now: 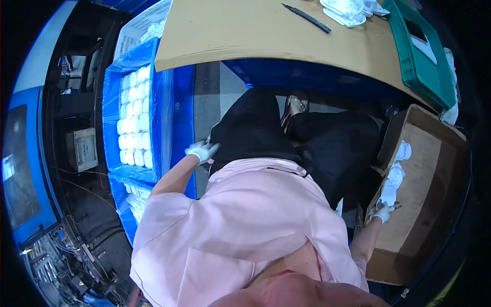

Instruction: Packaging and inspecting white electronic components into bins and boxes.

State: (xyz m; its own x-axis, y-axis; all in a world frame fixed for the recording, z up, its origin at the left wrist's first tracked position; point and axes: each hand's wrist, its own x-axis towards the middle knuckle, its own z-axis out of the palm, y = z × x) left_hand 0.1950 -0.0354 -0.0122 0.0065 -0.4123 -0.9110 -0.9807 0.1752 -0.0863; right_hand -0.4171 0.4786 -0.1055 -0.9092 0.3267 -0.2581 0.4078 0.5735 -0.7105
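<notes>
My left hand (203,151), in a white glove with bare fingertips, hangs beside my left thigh, near the blue bin. Its fingers look loosely stretched and slightly blurred, with nothing visible in them. My right hand (382,212), gloved the same way, reaches into a shallow cardboard box (417,189) on my right. Its fingers close at the lower end of a white moulded piece (388,195). Above that, along the box's inner side, lie more white pieces (395,175), and a small white cup-like piece (403,151).
A blue-lined bin (163,123) at left holds rows of white pieces (135,117). The tan tabletop (245,30) ahead carries a black pen (307,18) and white trays (348,11). A green tray (417,61) sits at its right edge. Machinery (66,256) stands far left.
</notes>
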